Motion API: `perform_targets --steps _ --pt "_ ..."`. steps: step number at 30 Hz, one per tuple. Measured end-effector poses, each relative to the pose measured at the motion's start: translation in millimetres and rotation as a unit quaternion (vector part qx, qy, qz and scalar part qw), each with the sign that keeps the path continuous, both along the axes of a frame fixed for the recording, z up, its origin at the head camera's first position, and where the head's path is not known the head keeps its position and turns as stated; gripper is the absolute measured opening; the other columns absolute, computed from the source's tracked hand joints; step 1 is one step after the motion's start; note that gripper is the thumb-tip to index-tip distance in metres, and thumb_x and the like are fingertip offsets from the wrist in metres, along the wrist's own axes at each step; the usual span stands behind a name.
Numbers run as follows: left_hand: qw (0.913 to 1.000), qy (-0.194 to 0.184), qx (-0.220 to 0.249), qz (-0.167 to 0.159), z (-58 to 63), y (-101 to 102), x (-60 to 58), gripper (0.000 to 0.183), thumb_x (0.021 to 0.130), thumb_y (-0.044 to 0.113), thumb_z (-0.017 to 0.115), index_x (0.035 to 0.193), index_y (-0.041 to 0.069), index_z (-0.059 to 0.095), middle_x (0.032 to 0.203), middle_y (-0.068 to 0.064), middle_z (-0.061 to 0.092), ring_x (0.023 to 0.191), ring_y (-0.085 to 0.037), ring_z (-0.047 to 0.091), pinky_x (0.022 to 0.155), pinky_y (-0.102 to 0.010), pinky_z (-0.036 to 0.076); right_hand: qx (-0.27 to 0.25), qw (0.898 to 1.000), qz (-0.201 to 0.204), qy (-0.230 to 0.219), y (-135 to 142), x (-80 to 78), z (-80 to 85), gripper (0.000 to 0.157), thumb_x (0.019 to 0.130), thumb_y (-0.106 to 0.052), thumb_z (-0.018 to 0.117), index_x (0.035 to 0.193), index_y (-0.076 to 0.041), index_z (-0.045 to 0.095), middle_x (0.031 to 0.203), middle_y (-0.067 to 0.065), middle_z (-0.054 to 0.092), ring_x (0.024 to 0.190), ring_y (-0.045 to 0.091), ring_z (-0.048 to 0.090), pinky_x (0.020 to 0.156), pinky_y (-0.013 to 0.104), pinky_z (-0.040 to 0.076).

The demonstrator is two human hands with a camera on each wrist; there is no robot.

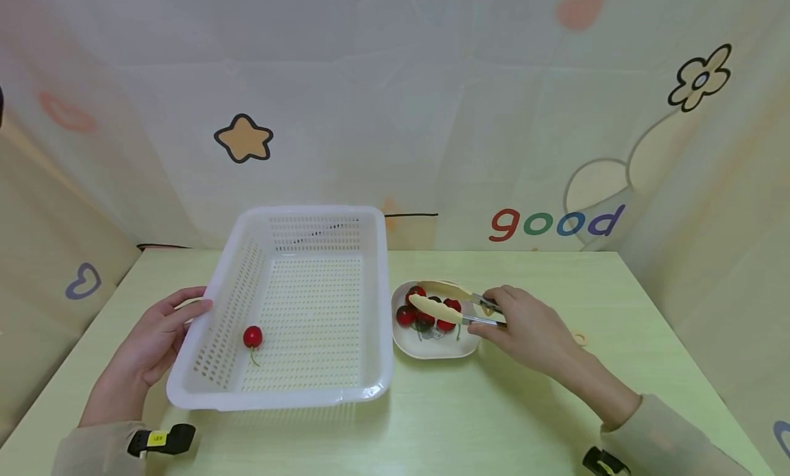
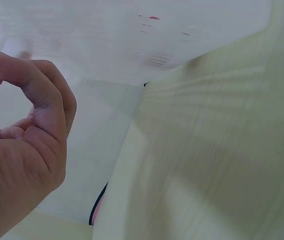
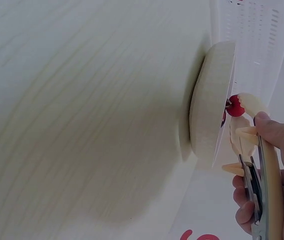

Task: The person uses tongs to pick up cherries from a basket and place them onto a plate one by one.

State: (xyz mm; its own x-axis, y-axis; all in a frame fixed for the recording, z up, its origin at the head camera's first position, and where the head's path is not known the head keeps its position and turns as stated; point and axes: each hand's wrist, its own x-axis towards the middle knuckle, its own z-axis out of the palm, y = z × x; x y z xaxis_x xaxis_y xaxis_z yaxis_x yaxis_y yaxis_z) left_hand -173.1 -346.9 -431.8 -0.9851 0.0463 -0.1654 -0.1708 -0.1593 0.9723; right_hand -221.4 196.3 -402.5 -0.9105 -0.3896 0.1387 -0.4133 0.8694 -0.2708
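Note:
My left hand (image 1: pixel 151 339) grips the left rim of a white perforated plastic basket (image 1: pixel 278 399). In the left wrist view the fingers (image 2: pixel 47 95) are curled, with the basket's wall above them. One red cherry (image 1: pixel 252 336) with a green stem lies inside the basket, toward its left side. My right hand (image 1: pixel 524 328) holds cream-tipped metal tongs (image 1: pixel 441 309) over a white plate (image 1: pixel 426 350). Several dark red cherries (image 1: pixel 405 316) lie on that plate, around and beneath the tips. The right wrist view shows a cherry (image 3: pixel 236 105) near one tip; whether it is pinched, I cannot tell.
The plate stands right beside the basket's right wall on a pale wood-grain table (image 1: pixel 444 421). A small ring-shaped thing (image 1: pixel 579 339) lies behind the right wrist. A printed curtain (image 1: pixel 395 133) hangs along the table's back and both sides.

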Motion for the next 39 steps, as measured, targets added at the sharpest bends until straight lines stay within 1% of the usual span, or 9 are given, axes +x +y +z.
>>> perform_targets --steps 5,10,25,29,32,36,39 --pt "1.0 -0.001 -0.001 0.001 0.1 0.1 0.1 0.018 0.108 0.016 0.055 0.124 0.024 0.054 0.106 0.002 0.074 0.087 -0.022 0.075 0.071 -0.042 0.063 0.001 1.0 -0.004 -0.005 -0.2 0.1 -0.9 0.06 0.09 -0.045 0.08 0.125 0.001 0.065 0.117 0.016 0.068 0.099 0.03 0.064 0.083 0.05 0.058" --pt "1.0 -0.002 -0.005 0.002 -0.4 -0.3 0.1 0.018 0.108 0.016 0.055 0.124 0.025 0.055 0.105 0.002 0.075 0.087 -0.022 0.075 0.071 -0.042 0.063 0.001 1.0 -0.002 -0.005 -0.1 0.2 -1.1 0.059 0.09 -0.045 0.08 0.124 0.0 0.065 0.116 0.015 0.068 0.097 0.028 0.064 0.08 0.049 0.059" --pt "0.9997 0.0 -0.023 0.003 0.0 -0.7 0.6 0.018 0.108 0.017 0.055 0.123 0.027 0.056 0.105 0.004 0.074 0.086 -0.022 0.075 0.071 -0.041 0.063 -0.006 1.0 0.006 0.005 -1.6 -2.1 0.3 0.062 0.09 -0.047 0.078 0.126 0.002 0.064 0.117 0.016 0.068 0.096 0.028 0.063 0.08 0.049 0.058" --pt "0.9998 0.001 -0.02 0.002 -0.2 -0.7 0.5 0.018 0.108 0.017 0.055 0.123 0.027 0.057 0.105 0.003 0.074 0.087 -0.022 0.075 0.07 -0.04 0.063 -0.004 1.0 0.006 0.005 -3.1 -3.7 -0.7 0.061 0.09 -0.046 0.079 0.125 0.003 0.064 0.117 0.017 0.068 0.097 0.03 0.063 0.08 0.05 0.059" --pt "0.9998 0.003 -0.021 0.001 0.2 -0.2 0.3 0.018 0.108 0.017 0.055 0.123 0.026 0.056 0.105 0.003 0.074 0.086 -0.022 0.075 0.07 -0.04 0.063 0.004 1.0 0.007 -0.002 -3.3 -4.6 -2.2 0.061 0.089 -0.045 0.08 0.124 0.003 0.065 0.117 0.017 0.068 0.099 0.031 0.064 0.081 0.051 0.059" --pt "0.9998 0.003 -0.022 0.0 0.6 0.1 0.3 0.018 0.108 0.017 0.055 0.124 0.026 0.056 0.105 0.003 0.074 0.086 -0.022 0.075 0.071 -0.04 0.063 0.005 1.0 0.003 -0.012 -3.3 -5.1 -4.3 0.062 0.089 -0.045 0.08 0.124 0.002 0.065 0.116 0.016 0.067 0.096 0.03 0.063 0.079 0.049 0.059" --pt "0.9997 0.004 -0.022 0.0 0.8 0.2 0.6 0.017 0.108 0.018 0.055 0.124 0.025 0.056 0.105 0.003 0.074 0.086 -0.022 0.075 0.071 -0.04 0.063 -0.005 1.0 -0.004 -0.008 -3.8 -6.0 -4.3 0.062 0.089 -0.046 0.079 0.125 0.002 0.064 0.115 0.016 0.067 0.092 0.028 0.062 0.076 0.047 0.058"
